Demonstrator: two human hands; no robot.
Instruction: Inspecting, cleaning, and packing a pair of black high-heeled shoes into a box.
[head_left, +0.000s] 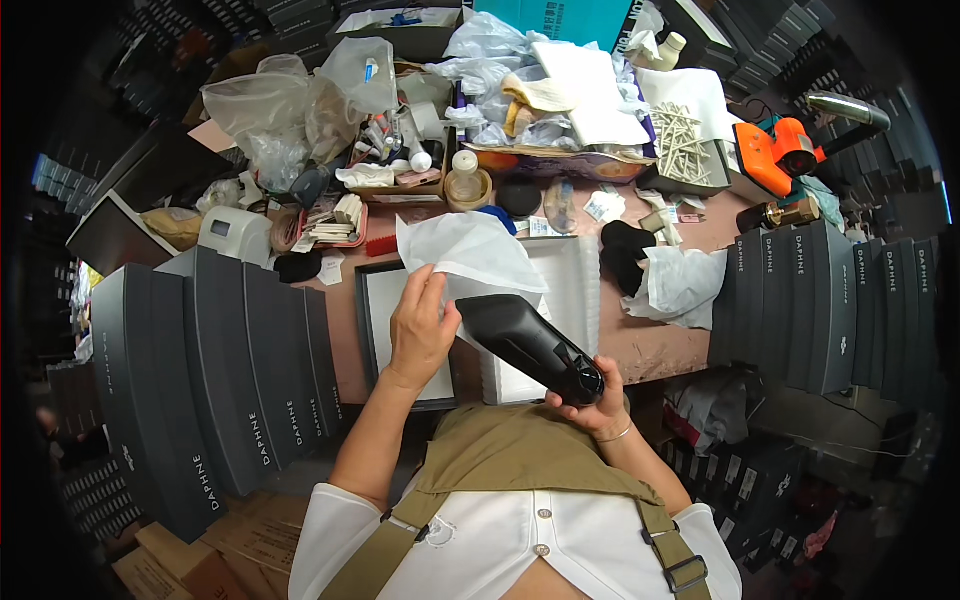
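Note:
My right hand point(597, 402) is wrapped round the heel end of a black shoe point(520, 340), which slants with its toe up to the left. A dark buckle or ornament shows near the heel. My left hand point(420, 325) pinches the lower left edge of a sheet of white tissue paper point(470, 250), its thumb close to the shoe's toe. Beneath both hands lies an open shoe box point(368, 340) with a dark rim and pale inside. Beside it, partly under the shoe, is a white-lined tray or lid point(570, 275).
Stacks of dark grey shoe boxes stand left point(215, 370) and right point(800, 300). Behind are a bin of crumpled paper point(560, 160), a box of white sticks point(685, 145), an orange tool point(770, 160) and a small white machine point(235, 235). Crumpled white paper point(680, 285) lies at right.

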